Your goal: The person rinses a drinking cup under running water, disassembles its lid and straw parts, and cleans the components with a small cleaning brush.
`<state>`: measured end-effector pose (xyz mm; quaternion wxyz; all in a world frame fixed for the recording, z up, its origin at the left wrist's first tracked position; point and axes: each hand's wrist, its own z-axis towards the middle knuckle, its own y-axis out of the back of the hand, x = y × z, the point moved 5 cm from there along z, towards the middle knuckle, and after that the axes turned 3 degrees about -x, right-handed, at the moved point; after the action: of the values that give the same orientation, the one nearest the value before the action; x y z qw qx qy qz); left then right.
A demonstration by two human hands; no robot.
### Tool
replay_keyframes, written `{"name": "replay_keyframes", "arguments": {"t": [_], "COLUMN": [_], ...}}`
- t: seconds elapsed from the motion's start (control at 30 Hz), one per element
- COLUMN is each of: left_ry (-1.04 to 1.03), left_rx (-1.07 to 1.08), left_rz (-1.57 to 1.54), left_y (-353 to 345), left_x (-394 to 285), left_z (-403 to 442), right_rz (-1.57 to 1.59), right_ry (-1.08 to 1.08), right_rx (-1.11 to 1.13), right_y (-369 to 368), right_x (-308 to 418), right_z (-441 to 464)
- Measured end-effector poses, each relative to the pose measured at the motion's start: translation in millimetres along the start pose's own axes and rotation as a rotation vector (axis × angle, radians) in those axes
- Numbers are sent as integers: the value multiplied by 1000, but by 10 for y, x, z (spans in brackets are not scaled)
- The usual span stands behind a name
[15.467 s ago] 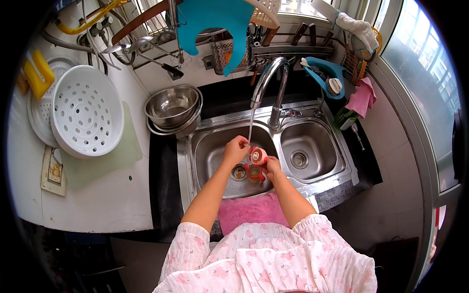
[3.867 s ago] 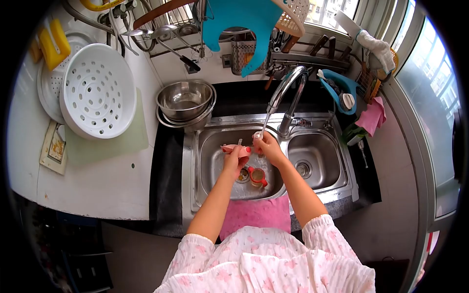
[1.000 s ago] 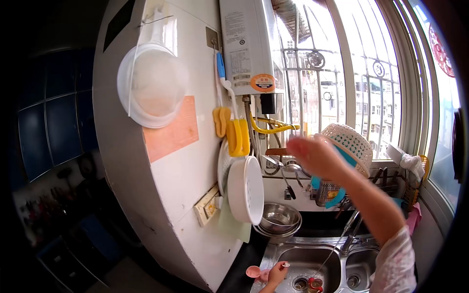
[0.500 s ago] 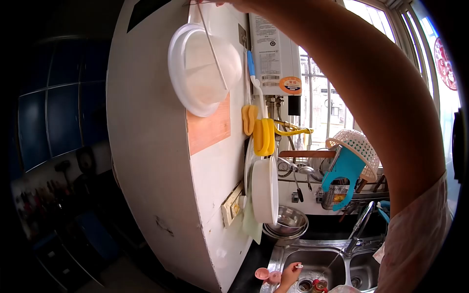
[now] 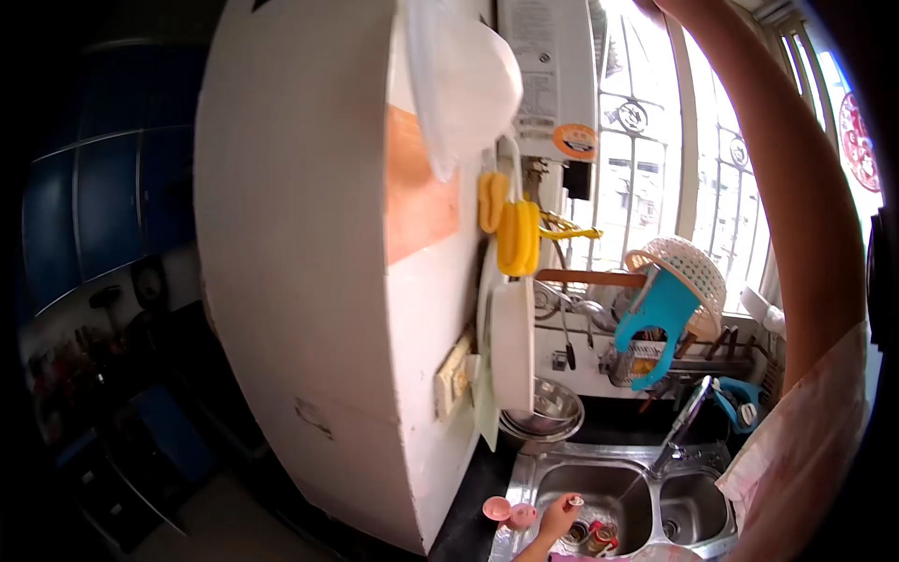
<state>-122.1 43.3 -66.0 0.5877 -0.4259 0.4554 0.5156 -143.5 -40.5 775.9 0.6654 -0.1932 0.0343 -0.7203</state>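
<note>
My left hand (image 5: 555, 518) is over the left sink basin (image 5: 623, 482), its fingers closed on a small white object (image 5: 575, 501) too small to name. Below it in the basin lies a red and gold jar or can (image 5: 602, 537), near the drain. Beside my left wrist are a pink round cup or lid (image 5: 496, 509) and another pink piece (image 5: 522, 515). My right arm reaches up across the window; only a sliver of my right hand (image 5: 650, 6) shows at the top edge, fingers cut off. A translucent white plastic basin (image 5: 473, 84) hangs on the wall to its left.
A faucet (image 5: 691, 417) stands between the two basins, with a thin stream of water. Metal bowls (image 5: 546, 412) are stacked behind the sink. Yellow sponge brushes (image 5: 518, 239) and a white basin (image 5: 512, 347) hang by the wall corner. A colander (image 5: 688, 267) hangs on the rack.
My right hand has moved right, away from the top of the hanging translucent basin. The basin appears higher and tilted. My view has shifted; my left hand stays at the sink with the small white object.
</note>
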Motion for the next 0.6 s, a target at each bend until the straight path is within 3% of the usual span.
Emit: {"name": "replay_keyframes", "arguments": {"t": [0.03,0.07,0.13,0.2,0.27,0.3,0.33,0.37,0.53,0.6], "left_ry": [31,-9,17,50,-9,1,21,55,156,109], "left_rx": [22,12,60,126,186,214,219,236,295,302], "left_rz": [13,-46,-11,22,-52,-47,-115,-116,-87,-88], "left_y": [-24,-112,-148,-253,-346,-405,-466,-514,-891,-1036], "left_x": [-61,117,-128,-89,-113,-54,-111,-147,-120,-115], "left_z": [-19,9,-12,25,32,56,69,86,258,319], "right_rz": [-65,-320,-772,-484,-591,-563,-575,-458,-167,329], "right_ry": [62,152,230,-491,-14,-632,-1079,-1202,-1600,-1623], "right_rx": [59,186,558,602,1030,1053,1014,830,-206,-548], "right_y": [172,344,830,1447,2110,2492,2876,3254,4784,4960], "right_x": [-9,-121,-634,-1170,-1469,-1584,-1653,-1674,-1824,-1794], "right_z": [-145,-444,-1173,-2473,-3565,-4060,-4477,-4844,-6154,-6258]}}
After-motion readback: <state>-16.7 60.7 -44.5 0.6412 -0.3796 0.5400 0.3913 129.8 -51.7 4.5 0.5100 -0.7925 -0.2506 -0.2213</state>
